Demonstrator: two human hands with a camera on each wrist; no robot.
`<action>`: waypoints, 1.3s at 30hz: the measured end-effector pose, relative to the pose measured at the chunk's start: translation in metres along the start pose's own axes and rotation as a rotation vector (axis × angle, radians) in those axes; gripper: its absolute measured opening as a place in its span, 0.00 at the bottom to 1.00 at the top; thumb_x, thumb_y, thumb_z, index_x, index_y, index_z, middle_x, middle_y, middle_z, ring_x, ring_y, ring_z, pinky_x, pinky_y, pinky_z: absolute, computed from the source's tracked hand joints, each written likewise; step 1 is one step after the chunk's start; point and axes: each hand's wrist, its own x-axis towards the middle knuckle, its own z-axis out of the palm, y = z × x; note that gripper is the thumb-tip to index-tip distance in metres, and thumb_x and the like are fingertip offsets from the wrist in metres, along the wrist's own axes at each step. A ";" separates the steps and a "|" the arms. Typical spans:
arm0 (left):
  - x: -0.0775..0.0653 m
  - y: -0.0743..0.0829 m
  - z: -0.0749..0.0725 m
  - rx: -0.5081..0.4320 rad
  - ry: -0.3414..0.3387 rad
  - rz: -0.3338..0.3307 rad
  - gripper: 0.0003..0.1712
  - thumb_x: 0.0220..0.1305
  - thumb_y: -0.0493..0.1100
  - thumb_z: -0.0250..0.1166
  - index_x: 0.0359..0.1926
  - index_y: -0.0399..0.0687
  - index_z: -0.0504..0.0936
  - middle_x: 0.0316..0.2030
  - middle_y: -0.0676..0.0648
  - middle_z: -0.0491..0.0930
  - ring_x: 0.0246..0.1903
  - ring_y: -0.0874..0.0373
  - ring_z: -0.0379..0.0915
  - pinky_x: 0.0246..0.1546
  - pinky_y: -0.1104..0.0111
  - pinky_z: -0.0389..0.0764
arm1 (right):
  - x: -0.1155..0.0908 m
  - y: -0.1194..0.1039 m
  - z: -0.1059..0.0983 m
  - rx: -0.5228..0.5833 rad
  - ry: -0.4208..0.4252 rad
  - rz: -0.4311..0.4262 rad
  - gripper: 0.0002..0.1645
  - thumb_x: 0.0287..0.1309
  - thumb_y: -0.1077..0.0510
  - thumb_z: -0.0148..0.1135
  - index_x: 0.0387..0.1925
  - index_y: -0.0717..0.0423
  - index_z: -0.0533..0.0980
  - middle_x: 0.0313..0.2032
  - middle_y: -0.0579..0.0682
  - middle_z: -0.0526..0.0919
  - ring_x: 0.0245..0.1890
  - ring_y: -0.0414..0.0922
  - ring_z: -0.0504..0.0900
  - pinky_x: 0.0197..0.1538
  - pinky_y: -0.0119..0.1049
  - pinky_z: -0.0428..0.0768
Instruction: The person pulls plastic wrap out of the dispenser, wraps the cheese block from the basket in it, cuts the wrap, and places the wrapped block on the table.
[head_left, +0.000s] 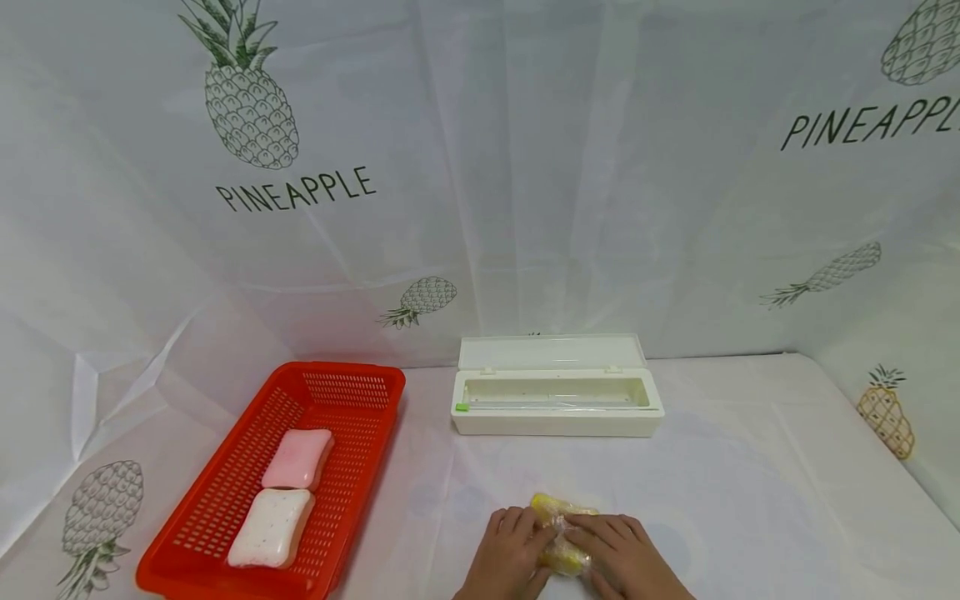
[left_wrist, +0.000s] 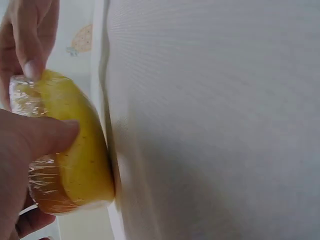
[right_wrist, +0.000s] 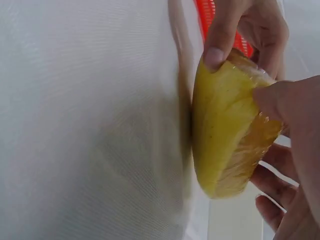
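A yellow bar of soap (head_left: 566, 560) with a brownish layer is wrapped in clear plastic film and stands on its edge on the white cloth in the wrist views. From the left side my left hand (head_left: 504, 552) holds it, the thumb (left_wrist: 62, 134) lying on the yellow face. My right hand (head_left: 628, 554) holds the other side, its thumb (right_wrist: 270, 98) on the film and its fingers (right_wrist: 275, 187) behind. Film wrinkles and shines over the brownish layer (right_wrist: 252, 150). In the head view both hands cover part of the bar.
Behind the hands stands a white film dispenser box (head_left: 555, 425) with its lid (head_left: 553, 352) raised and a green tab (head_left: 462, 407) at its front left. On the left, a red basket (head_left: 367, 450) holds a pink soap bar (head_left: 296, 458) and a speckled white soap bar (head_left: 268, 527).
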 end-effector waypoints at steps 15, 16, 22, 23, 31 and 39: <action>0.002 0.000 -0.010 -0.742 -0.063 -0.383 0.15 0.73 0.51 0.69 0.53 0.48 0.85 0.38 0.61 0.78 0.41 0.69 0.66 0.43 0.65 0.70 | 0.010 -0.001 -0.017 0.329 0.131 0.209 0.47 0.53 0.53 0.83 0.72 0.55 0.72 0.73 0.56 0.72 0.75 0.37 0.66 0.73 0.20 0.54; 0.002 0.000 -0.010 -0.839 -0.102 -0.450 0.15 0.75 0.51 0.66 0.52 0.46 0.85 0.39 0.60 0.78 0.41 0.69 0.66 0.43 0.65 0.69 | 0.010 -0.002 -0.017 0.299 0.119 0.240 0.49 0.51 0.50 0.84 0.72 0.54 0.72 0.73 0.57 0.72 0.74 0.39 0.67 0.73 0.24 0.60; 0.006 0.000 -0.006 -1.143 -0.259 -0.754 0.25 0.78 0.53 0.63 0.64 0.41 0.76 0.42 0.55 0.75 0.44 0.60 0.63 0.49 0.60 0.67 | 0.007 -0.007 -0.010 0.223 -0.085 0.464 0.62 0.42 0.32 0.84 0.73 0.55 0.69 0.68 0.60 0.75 0.56 0.57 0.82 0.48 0.62 0.86; 0.007 0.000 -0.004 -1.143 -0.269 -0.775 0.29 0.78 0.54 0.63 0.68 0.41 0.73 0.42 0.55 0.75 0.45 0.58 0.63 0.51 0.57 0.68 | 0.007 -0.008 -0.009 0.226 -0.122 0.492 0.64 0.42 0.31 0.83 0.74 0.57 0.68 0.68 0.61 0.75 0.56 0.58 0.83 0.48 0.63 0.85; 0.010 0.001 0.002 -0.934 -0.264 -0.767 0.34 0.78 0.56 0.61 0.75 0.46 0.68 0.51 0.54 0.73 0.49 0.55 0.62 0.51 0.56 0.66 | 0.009 -0.013 -0.008 0.260 -0.242 0.625 0.68 0.39 0.43 0.89 0.77 0.60 0.62 0.71 0.61 0.74 0.64 0.60 0.79 0.60 0.63 0.80; 0.007 0.001 0.000 -0.872 -0.276 -0.748 0.35 0.74 0.55 0.66 0.72 0.42 0.70 0.61 0.47 0.74 0.60 0.49 0.65 0.64 0.44 0.67 | 0.001 -0.014 0.000 0.248 -0.168 0.610 0.62 0.41 0.43 0.87 0.73 0.62 0.65 0.64 0.60 0.80 0.59 0.60 0.82 0.57 0.63 0.82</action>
